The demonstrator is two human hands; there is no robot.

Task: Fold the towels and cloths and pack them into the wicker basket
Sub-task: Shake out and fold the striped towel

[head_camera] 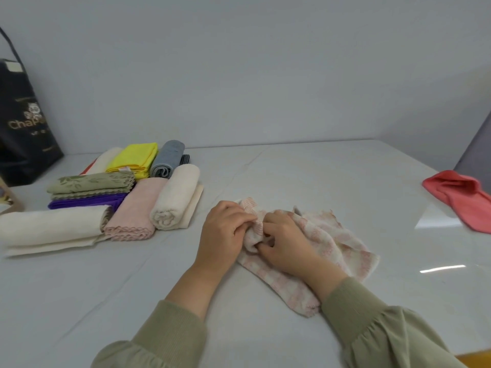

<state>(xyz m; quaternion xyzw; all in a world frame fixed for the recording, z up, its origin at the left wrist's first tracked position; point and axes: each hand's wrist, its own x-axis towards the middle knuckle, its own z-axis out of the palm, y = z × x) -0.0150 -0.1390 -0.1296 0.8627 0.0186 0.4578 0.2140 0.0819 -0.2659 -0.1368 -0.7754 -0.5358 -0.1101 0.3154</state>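
Head view: left hand [225,235] and right hand [287,243] meet at the near middle of the pale table [265,168], both on a pink-and-white checked cloth [337,245]. Left fingers curl over the bunched, rolled end of the cloth; right fingers and thumb are bent in and pinch the same end from the other side. Knuckles of the two hands almost touch. Rest of the cloth lies flat on the table under the right wrist, trailing toward the olive-green sleeve [372,322]. Far left of the table: group of folded and rolled pieces packed side by side, namely a rolled cream towel [175,200], pink folded towel [138,211], long cream towel [50,227], purple cloth [87,202], green leaf-print cloth [90,183], yellow cloth [135,158] and grey rolled towel [167,159]. Black bag [24,123] stands behind them against the wall. Red cloth [457,197] lies unfolded at the right edge, well apart from the hands.
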